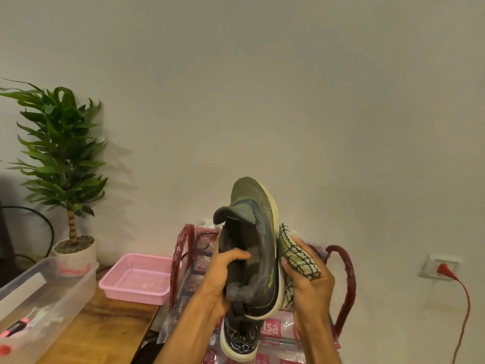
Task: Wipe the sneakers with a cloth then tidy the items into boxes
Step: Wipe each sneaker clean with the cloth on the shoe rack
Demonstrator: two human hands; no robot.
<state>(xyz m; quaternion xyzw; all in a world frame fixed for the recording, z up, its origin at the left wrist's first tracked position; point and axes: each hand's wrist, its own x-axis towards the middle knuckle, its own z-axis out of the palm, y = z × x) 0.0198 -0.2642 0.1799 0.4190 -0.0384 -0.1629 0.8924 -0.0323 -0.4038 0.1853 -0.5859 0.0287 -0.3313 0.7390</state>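
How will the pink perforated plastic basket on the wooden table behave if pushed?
Probably light: the pink perforated plastic basket has thin mesh walls and looks empty. Its wide flat base should slide rather than tip. Near the end of the wooden table, a hard push might send it off.

So all that shows of the person is two arms poking up from the bottom edge of the shot: the left hand (223, 274) on its bare left forearm (183, 329), and the right hand (312, 287) on its bare right forearm (320, 342). Both arms are uncovered as far down as the picture goes and look pretty slim, with tendon lines standing out along the left wrist. The nails on the left fingers (240, 254) look short, but it's too soft to say much more.
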